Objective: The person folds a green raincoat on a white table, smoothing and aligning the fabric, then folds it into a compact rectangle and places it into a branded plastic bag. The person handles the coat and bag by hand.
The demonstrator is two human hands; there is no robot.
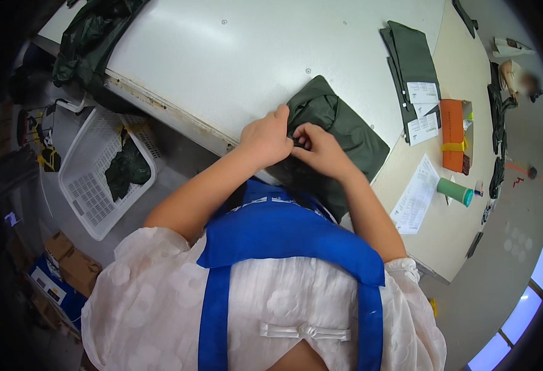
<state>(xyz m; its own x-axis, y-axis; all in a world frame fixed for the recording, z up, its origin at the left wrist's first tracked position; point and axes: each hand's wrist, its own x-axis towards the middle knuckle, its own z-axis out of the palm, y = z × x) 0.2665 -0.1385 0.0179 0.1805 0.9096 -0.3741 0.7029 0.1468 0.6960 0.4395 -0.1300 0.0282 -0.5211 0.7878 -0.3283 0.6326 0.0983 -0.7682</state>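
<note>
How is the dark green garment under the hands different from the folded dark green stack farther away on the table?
The garment under the hands lies rumpled at the table edge, partly hanging over it; the folded stack lies flat and neat, farther in. The left hand and right hand pinch the garment; nothing touches the stack. White paper tags lie on the stack; none show on the garment. Both are dark green fabric.

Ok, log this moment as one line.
left hand: gripping dark green garment | right hand: pinching same fold | garment: on white table edge | white basket: left of table
</note>
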